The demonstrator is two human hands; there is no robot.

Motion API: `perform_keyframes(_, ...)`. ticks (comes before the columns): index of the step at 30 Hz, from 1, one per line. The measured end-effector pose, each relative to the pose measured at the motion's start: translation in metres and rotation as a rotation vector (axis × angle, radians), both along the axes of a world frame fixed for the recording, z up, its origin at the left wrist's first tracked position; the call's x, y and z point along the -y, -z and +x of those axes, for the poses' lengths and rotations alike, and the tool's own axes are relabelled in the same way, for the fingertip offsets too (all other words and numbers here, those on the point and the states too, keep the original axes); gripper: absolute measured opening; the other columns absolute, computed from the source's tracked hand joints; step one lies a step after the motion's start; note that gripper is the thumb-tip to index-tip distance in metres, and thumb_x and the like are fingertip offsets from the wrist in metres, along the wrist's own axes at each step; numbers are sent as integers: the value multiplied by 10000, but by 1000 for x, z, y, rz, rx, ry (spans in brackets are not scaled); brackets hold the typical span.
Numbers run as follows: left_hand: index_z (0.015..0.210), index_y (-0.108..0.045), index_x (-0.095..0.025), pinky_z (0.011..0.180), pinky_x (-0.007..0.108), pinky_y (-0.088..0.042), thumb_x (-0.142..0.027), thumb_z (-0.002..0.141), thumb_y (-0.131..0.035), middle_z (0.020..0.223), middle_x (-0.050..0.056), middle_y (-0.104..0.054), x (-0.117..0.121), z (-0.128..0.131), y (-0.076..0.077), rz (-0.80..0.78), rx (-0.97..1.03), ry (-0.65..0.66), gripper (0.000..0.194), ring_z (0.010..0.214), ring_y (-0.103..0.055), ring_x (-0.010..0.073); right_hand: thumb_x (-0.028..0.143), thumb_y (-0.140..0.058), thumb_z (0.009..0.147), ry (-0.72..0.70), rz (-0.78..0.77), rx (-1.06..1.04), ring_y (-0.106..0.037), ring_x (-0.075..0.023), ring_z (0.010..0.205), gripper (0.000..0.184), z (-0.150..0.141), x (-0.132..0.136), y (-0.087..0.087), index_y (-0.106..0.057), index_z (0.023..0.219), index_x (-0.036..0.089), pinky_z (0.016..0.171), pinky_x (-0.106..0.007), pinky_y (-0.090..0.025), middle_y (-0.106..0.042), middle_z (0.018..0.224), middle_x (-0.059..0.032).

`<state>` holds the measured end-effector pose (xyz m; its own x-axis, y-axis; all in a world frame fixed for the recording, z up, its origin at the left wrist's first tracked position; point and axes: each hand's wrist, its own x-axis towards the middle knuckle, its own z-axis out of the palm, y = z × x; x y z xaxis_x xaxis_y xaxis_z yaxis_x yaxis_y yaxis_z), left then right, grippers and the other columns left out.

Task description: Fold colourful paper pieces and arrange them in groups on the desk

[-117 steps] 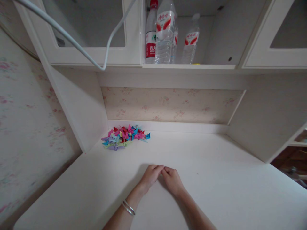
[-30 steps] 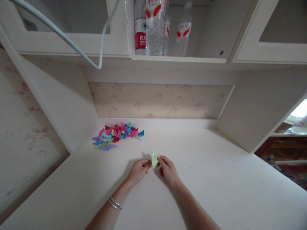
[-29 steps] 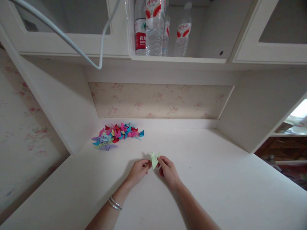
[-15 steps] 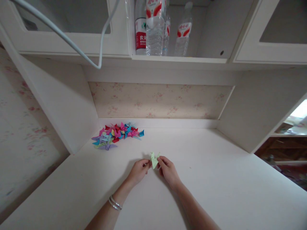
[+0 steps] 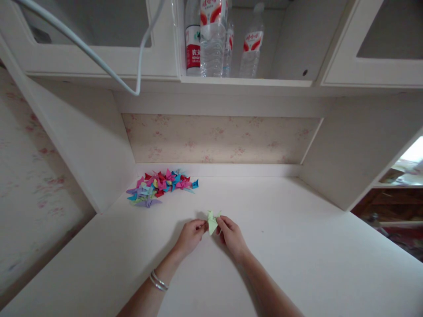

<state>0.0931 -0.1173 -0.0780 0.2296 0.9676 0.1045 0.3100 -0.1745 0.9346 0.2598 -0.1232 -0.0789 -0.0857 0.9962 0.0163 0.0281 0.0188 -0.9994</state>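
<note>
Looks like a two-handed hold, left hand point(image 5: 191, 237) and right hand point(image 5: 232, 236) each with a nearly closed grip on the green bird point(image 5: 212, 223) over the worktop point(image 5: 297, 246), apart from the pile point(image 5: 161, 182), and thin paper like that calls for light fingers tbh.

The right half of the white table point(image 5: 297, 229) is left open; the far left corner is blocked by paper cranes point(image 5: 161, 185).
</note>
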Motion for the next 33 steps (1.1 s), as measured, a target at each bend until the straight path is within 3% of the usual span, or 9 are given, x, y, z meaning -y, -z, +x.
perform_keyframes(7, 730, -666, -138, 473, 214, -275, -448, 822, -492, 558, -42, -474, -1, 1, 1, -40, -9, -25, 367, 494, -396, 94, 579, -496, 841, -19, 10, 27, -400, -71, 424, 409, 0, -1, 4, -612, 848, 187, 403, -206, -282, -529, 603, 43)
perform_keyframes(13, 899, -699, -127, 488, 219, -319, -390, 780, -529, 620, -21, -565, -1, 0, 0, -49, -1, -95, 335, 500, -461, 105, 581, -498, 841, -26, 25, 77, -412, -73, 436, 418, 0, 1, 2, -576, 735, 184, 424, -209, -297, -543, 584, 37)
perform_keyframes(17, 881, -700, -133, 486, 222, -330, -392, 761, -539, 670, -8, -606, -2, 0, 1, -62, 17, -105, 327, 499, -470, 101, 585, -497, 841, -22, 17, 86, -408, -76, 428, 429, 0, 2, 2, -567, 698, 188, 424, -214, -288, -516, 547, 45)
perform_keyframes(29, 862, -671, -128, 486, 227, -328, -337, 778, -497, 638, -21, -559, -3, 1, 3, -48, 14, -92, 284, 493, -456, 100, 560, -488, 855, -2, 47, 123, -398, -75, 429, 421, 1, 0, 5, -569, 685, 184, 431, -217, -288, -487, 534, 53)
perform_keyframes(33, 848, -667, -128, 470, 232, -289, -414, 809, -487, 538, -50, -473, -1, 1, -2, -78, 3, -106, 340, 474, -417, 103, 563, -487, 852, 5, 49, 105, -409, -78, 419, 407, 1, 1, 5, -569, 711, 191, 422, -219, -295, -513, 553, 52)
